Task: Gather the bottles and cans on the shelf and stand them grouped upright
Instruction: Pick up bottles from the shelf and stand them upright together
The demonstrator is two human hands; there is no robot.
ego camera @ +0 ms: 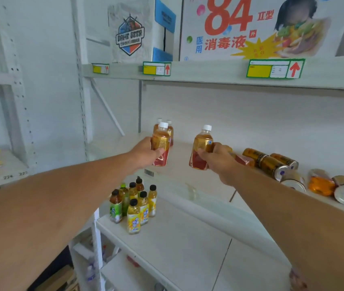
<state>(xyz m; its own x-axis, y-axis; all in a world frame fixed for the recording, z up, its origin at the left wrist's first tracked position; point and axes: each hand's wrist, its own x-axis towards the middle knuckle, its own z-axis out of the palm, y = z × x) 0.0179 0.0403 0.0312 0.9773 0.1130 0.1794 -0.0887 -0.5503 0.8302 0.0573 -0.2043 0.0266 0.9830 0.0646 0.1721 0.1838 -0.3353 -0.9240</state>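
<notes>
My left hand (pixel 143 154) grips an upright tea bottle (pixel 161 143) with a white cap and a red-and-gold label, held above the middle shelf (pixel 179 164). My right hand (pixel 219 158) holds a second bottle of the same kind (pixel 201 148), also upright. Behind the left bottle, two more white-capped bottles (pixel 170 131) stand at the back left of the shelf. To the right, several gold cans (pixel 269 160) lie on their sides, along with another bottle lying behind my right hand (pixel 242 159).
An orange packet (pixel 321 184) lies among the fallen cans near the shelf's right front edge. On the lower shelf (pixel 188 238), several black-capped yellow and green bottles (pixel 134 203) stand grouped at the left. Boxes sit on the upper shelf (pixel 209 73).
</notes>
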